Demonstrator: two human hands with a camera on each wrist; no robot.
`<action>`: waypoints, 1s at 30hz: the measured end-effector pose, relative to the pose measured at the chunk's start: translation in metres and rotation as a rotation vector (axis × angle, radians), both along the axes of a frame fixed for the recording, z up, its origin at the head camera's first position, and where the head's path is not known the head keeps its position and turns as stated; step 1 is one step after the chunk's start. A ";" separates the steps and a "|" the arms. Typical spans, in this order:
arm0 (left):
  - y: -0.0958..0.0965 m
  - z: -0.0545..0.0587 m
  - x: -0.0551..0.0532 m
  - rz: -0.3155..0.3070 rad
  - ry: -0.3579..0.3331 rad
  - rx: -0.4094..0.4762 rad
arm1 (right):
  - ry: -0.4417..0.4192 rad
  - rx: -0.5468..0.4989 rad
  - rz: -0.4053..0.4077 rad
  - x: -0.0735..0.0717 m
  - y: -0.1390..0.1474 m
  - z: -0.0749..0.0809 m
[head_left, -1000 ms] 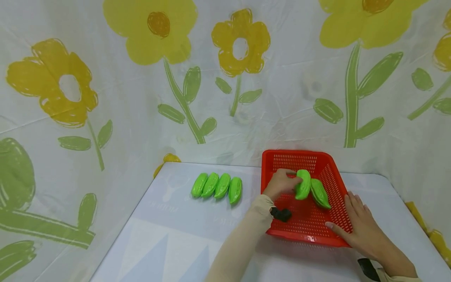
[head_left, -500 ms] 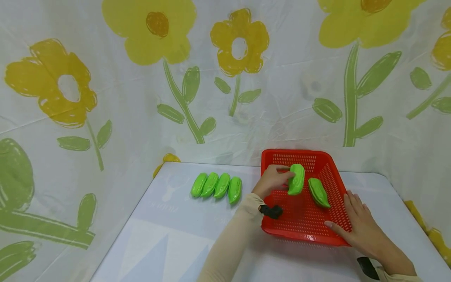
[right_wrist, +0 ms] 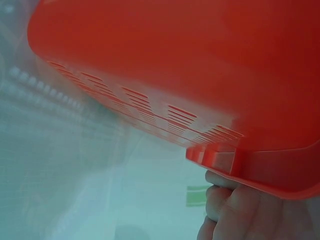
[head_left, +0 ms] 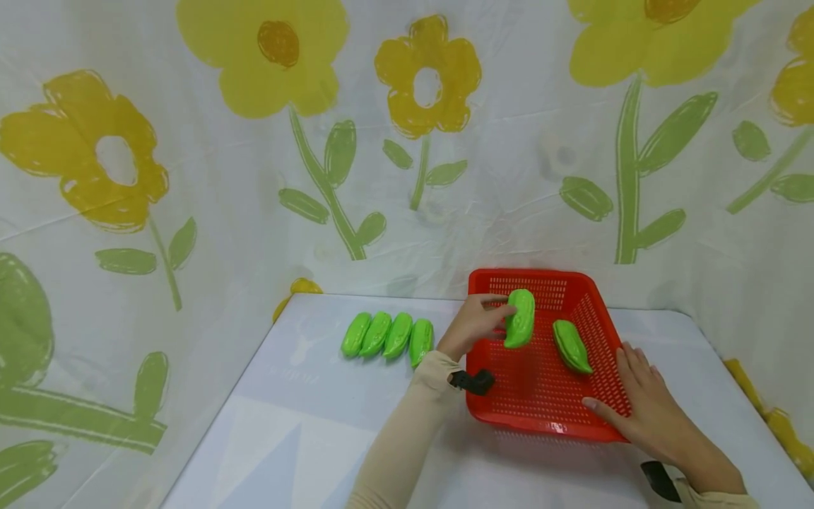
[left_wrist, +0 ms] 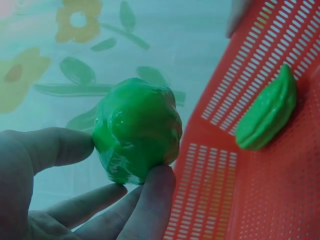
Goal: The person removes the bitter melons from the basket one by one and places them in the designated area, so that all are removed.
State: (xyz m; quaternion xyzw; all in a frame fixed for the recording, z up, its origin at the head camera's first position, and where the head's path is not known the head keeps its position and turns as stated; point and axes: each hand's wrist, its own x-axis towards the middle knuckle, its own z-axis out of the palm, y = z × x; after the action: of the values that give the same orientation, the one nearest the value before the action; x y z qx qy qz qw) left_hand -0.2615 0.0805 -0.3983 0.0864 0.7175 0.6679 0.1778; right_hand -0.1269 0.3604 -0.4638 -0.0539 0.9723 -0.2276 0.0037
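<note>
My left hand (head_left: pixel 473 325) pinches a bright green, ridged bitter melon (head_left: pixel 521 319) between thumb and fingers, holding it over the left part of a red plastic basket (head_left: pixel 537 403). In the left wrist view the held bitter melon (left_wrist: pixel 137 132) is seen end-on, with the fingers beneath and beside it. Another bitter melon (head_left: pixel 572 346) lies inside the basket, toward its right wall. My right hand (head_left: pixel 658 413) rests along the basket's right side, fingers straight and thumb at the front right corner. From the right wrist, fingers (right_wrist: pixel 245 210) show just below the basket's rim (right_wrist: pixel 285 192).
Several more bitter melons (head_left: pixel 388 335) lie side by side on the white table (head_left: pixel 299 410), left of the basket. Behind the table hangs a cloth (head_left: pixel 521 212) printed with yellow flowers, close to the basket's far edge.
The left hand has lifted the bitter melon away from the one in the basket and carried it left and slightly up. The right hand keeps its place on the basket.
</note>
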 end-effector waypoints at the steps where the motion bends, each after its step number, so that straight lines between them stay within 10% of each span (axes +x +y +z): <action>1: -0.002 0.001 0.000 -0.004 0.005 0.007 | 0.003 0.000 0.000 0.000 0.000 0.000; 30: -0.077 0.002 0.000 0.122 0.080 -0.009 | 0.009 -0.015 0.011 0.001 0.001 -0.003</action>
State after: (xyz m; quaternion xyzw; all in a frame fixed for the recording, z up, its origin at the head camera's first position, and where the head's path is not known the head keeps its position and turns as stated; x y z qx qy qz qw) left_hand -0.2618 0.0039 -0.3960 0.0680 0.7310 0.6703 0.1083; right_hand -0.1261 0.3610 -0.4665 -0.0604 0.9702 -0.2345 0.0001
